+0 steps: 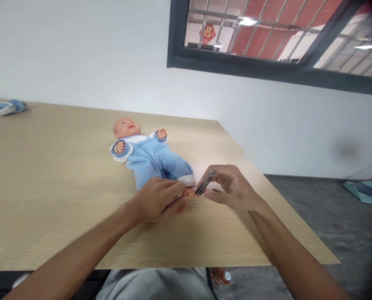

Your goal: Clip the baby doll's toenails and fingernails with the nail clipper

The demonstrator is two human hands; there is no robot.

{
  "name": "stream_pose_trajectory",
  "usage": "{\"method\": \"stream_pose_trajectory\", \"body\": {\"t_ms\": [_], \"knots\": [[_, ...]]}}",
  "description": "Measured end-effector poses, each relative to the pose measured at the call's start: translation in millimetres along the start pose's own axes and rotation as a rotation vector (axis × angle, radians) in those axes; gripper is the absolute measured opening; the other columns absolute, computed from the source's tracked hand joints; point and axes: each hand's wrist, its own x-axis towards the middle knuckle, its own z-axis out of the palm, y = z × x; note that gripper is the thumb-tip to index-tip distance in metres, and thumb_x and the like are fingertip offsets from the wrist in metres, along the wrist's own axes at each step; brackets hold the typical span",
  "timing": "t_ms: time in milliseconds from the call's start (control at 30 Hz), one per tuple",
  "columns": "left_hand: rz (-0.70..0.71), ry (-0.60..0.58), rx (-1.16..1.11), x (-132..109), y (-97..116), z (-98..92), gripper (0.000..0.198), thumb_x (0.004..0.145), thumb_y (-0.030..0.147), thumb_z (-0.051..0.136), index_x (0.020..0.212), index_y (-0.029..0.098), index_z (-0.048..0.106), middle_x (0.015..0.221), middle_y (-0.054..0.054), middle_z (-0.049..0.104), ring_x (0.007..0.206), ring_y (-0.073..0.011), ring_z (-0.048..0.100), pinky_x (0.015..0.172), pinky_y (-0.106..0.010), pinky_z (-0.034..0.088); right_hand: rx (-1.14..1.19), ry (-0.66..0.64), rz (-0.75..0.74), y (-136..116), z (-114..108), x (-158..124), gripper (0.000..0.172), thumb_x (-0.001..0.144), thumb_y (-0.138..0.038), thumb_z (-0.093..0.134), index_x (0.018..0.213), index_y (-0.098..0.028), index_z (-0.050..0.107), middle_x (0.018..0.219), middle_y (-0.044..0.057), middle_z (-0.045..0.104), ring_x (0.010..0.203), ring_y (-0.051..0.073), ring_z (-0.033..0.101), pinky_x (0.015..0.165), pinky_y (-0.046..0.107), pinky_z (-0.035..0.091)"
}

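A baby doll [154, 156] in a light blue outfit with white cuffs lies on its back on the table, head away from me. My left hand [159, 198] is closed around the doll's feet, its fingertips at the toes of one foot [189, 192]. Between the thumb and fingers of my right hand [228, 187] is a metal nail clipper [206, 182], tilted, with its lower end at those toes. Whether the jaws touch a toe is too small to tell. My left fingers partly hide the other foot.
The wooden table [63, 183] runs to a white wall. A blue and white cloth item [6, 107] lies at the far left. A barred window [254, 33] is above. Below the table edge, a bottle [221, 276] stands near my lap.
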Motion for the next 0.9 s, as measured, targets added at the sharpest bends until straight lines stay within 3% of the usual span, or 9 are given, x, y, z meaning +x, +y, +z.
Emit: {"method": "stream_pose_trajectory", "body": {"t_ms": [200, 400, 733, 900], "knots": [[0.009, 0.007, 0.013, 1.1, 0.4, -0.5, 0.015, 0.101, 0.028, 0.045, 0.09, 0.02, 0.05, 0.069, 0.002, 0.062, 0.056, -0.0128, 0.056, 0.054, -0.028, 0.031, -0.017, -0.024, 0.008, -2.1, -2.8, 0.0, 0.026, 0.095, -0.037, 0.068, 0.089, -0.013, 0.068, 0.079, 0.002, 0.07, 0.071, 0.014, 0.067, 0.064, 0.027, 0.055], [-0.007, 0.0, 0.007, 2.2, 1.8, -2.0, 0.019, 0.1, 0.026, 0.045, 0.083, 0.02, 0.049, 0.066, 0.003, 0.06, 0.054, -0.0128, 0.055, 0.054, -0.029, 0.031, -0.048, -0.028, -0.005, 6.4, -3.4, -1.6, 0.026, 0.092, -0.039, 0.072, 0.091, -0.013, 0.067, 0.081, 0.001, 0.068, 0.073, 0.014, 0.067, 0.068, 0.029, 0.057], [-0.022, -0.019, -0.068, 3.6, 4.3, -2.8, 0.021, 0.101, 0.024, 0.042, 0.084, 0.02, 0.054, 0.07, 0.003, 0.065, 0.056, -0.0125, 0.056, 0.056, -0.028, 0.034, -0.071, -0.036, 0.012, 1.8, -3.5, -2.0, 0.028, 0.098, -0.039, 0.064, 0.088, -0.013, 0.066, 0.075, -0.001, 0.065, 0.066, 0.012, 0.063, 0.06, 0.025, 0.053], [-0.047, -0.008, -0.097, 3.0, 3.8, -3.0, 0.021, 0.1, 0.022, 0.044, 0.083, 0.02, 0.054, 0.071, 0.002, 0.066, 0.057, -0.012, 0.057, 0.058, -0.027, 0.036, -0.035, 0.01, -0.043, 9.8, 1.0, -2.5, 0.027, 0.094, -0.04, 0.069, 0.091, -0.014, 0.065, 0.081, 0.0, 0.066, 0.073, 0.014, 0.064, 0.068, 0.03, 0.056]]}}
